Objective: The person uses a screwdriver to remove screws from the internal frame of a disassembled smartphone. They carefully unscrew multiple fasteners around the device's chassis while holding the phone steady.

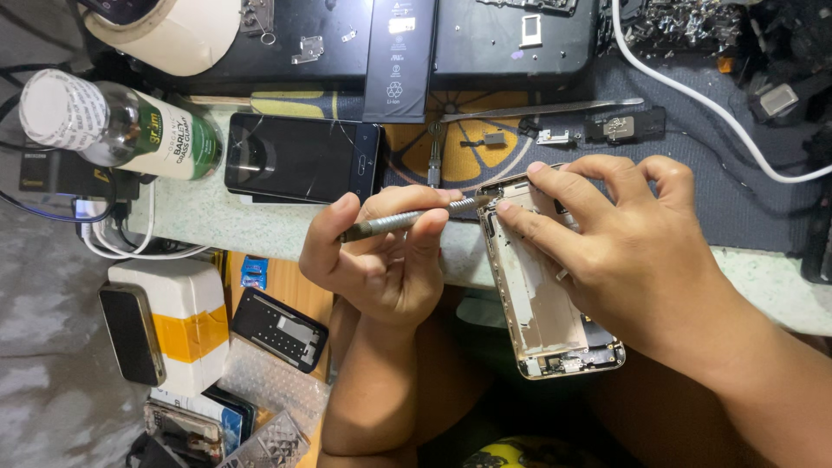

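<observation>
A pale speckled worktop (199, 227) runs across the middle of the frame, with a dark mat (693, 199) covering its right part. Along the top edge lies a black tray (347, 52) strewn with small metal brackets, and a long black battery (399, 56) rests across it. At upper left a clear bottle with a green label (121, 130) lies on its side, just beside a dark phone with a cracked screen (302, 159). A white cable (693, 95) curves across the upper right. At lower left a white box wrapped in yellow tape (178, 325) sits below the worktop's edge, near a black phone frame (279, 329). Right of centre, the opened phone housing (542, 299) lies tilted, its upper end on the worktop and its lower end hanging over the edge. The right hand (633, 251) presses on it, fingers spread slightly apart across the upper end. The left hand (381, 260) at centre has its fingers clamped on a grey metal tool (407, 221), whose tip touches the housing's upper left corner. Thin tweezers (529, 110) lie on the mat above.
</observation>
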